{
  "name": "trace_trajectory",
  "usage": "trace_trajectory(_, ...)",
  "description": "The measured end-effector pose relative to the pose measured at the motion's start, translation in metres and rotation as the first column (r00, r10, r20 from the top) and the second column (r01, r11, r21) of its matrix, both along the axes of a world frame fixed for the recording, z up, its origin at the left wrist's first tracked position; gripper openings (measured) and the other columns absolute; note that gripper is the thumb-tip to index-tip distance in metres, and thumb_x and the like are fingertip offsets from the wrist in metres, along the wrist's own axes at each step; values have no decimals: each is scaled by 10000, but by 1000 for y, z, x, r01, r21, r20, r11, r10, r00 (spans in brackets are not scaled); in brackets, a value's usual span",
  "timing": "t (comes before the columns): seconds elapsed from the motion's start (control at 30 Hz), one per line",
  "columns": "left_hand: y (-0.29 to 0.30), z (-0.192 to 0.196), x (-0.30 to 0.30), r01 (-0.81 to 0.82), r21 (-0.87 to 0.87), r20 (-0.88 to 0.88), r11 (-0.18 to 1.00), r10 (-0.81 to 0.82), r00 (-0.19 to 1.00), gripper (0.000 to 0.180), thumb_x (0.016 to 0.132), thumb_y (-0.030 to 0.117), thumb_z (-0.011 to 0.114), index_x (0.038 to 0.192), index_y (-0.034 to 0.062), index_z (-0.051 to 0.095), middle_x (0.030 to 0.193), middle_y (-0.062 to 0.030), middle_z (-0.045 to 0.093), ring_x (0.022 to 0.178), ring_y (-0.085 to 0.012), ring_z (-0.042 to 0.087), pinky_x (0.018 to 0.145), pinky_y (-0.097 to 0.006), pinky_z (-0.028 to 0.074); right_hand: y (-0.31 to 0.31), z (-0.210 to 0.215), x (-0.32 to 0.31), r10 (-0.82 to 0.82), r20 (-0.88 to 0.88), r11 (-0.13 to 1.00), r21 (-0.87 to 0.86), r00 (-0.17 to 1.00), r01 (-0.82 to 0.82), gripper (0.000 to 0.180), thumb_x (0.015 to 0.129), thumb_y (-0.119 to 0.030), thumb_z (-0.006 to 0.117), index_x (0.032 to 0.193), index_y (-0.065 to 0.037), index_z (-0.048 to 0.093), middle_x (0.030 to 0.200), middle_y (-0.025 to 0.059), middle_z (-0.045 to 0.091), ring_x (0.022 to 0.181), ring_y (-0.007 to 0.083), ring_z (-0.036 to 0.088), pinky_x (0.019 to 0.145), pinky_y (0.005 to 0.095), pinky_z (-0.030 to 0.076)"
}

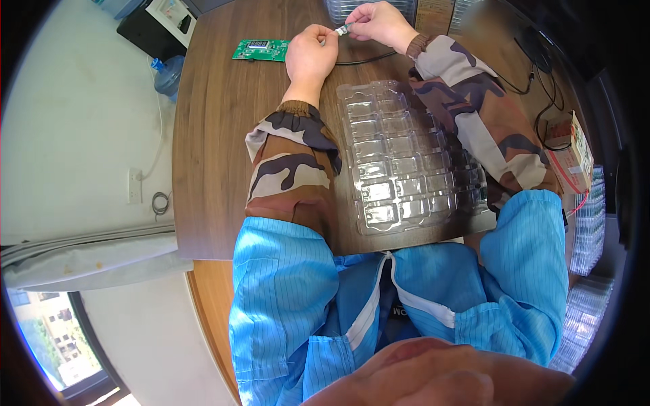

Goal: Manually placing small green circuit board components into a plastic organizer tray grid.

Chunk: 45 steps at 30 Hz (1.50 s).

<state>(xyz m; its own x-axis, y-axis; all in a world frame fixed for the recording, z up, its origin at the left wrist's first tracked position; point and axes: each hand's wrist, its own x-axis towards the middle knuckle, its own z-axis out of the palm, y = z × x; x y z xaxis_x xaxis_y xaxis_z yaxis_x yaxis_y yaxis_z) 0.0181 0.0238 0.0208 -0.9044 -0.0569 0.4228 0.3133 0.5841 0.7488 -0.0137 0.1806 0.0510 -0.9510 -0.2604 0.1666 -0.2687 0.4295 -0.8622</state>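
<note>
At the far side of the table, my left hand (pixel 312 57) is closed, thumb and forefinger pinched at a small white connector (pixel 340 31). My right hand (pixel 381 26) comes in from the right, its fingertips pinched on the same small piece, which shows a bit of green at its right end. Whether it is one part or two joined is too small to tell. A green circuit board (pixel 260 50) with a digit display lies just left of my left hand, partly hidden behind it. From beside that hand a black cable (pixel 365 61) runs right, beneath my right wrist.
A transparent compartment tray (pixel 379 166) lies on the wooden table (pixel 210 149) between my forearms. Stacked plastic trays (pixel 588 223) stand along the right side, near a cardboard box (pixel 570 152) and black cables (pixel 542 101). More trays sit at the far edge. A blue water bottle (pixel 169 76) stands beyond the left edge.
</note>
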Motion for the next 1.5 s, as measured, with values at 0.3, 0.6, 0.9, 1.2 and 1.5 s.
trace_trajectory(0.3, 5, -3, -2, -3, -23, -1, 1000, 3, 1000, 195, 710, 261, 597, 770, 78, 628, 647, -37, 609, 589, -157, 566, 572, -273, 434, 2, 1, 7, -52, -35, 998, -46, 998, 50, 71, 691, -54, 609, 706, 15, 618, 592, 59, 597, 527, 106, 573, 500, 233, 463)
trace_trajectory(0.6, 6, 1, -2, -8, -17, -12, 1000, 8, 1000, 185, 704, 255, 595, 757, 80, 628, 639, -44, 607, 592, -168, 572, 571, -280, 437, -3, 11, 12, -68, -20, 998, -14, 998, 67, 90, 691, -62, 616, 713, 25, 624, 596, 71, 603, 529, 111, 579, 498, 231, 465)
trace_trajectory(0.9, 6, 3, 2, 27, -75, 35, 997, -24, 999, 163, 698, 261, 571, 733, 109, 618, 694, -52, 620, 681, -227, 589, 620, -330, 456, -5, 25, 36, -56, -124, 983, 167, 991, 76, 183, 690, -131, 641, 743, 42, 610, 632, 118, 610, 547, 163, 595, 516, 262, 468)
trace_trajectory(1.2, -6, -3, -2, 17, -151, 30, 988, -13, 999, 203, 706, 303, 555, 765, 124, 629, 751, -78, 623, 734, -264, 588, 652, -347, 461, 124, 86, 210, 18, -209, 653, 743, 978, 147, 148, 744, -138, 581, 828, -17, 569, 701, 125, 561, 628, 242, 559, 569, 294, 435)
trace_trajectory(1.5, -18, -13, -15, 57, -154, 30, 986, -53, 998, 203, 717, 283, 581, 781, 95, 622, 719, -69, 617, 706, -254, 584, 626, -338, 448, 207, 17, 352, -406, -439, -246, 897, 801, 367, 195, 688, -113, 561, 861, -39, 509, 834, 107, 514, 652, 256, 579, 566, 324, 478)
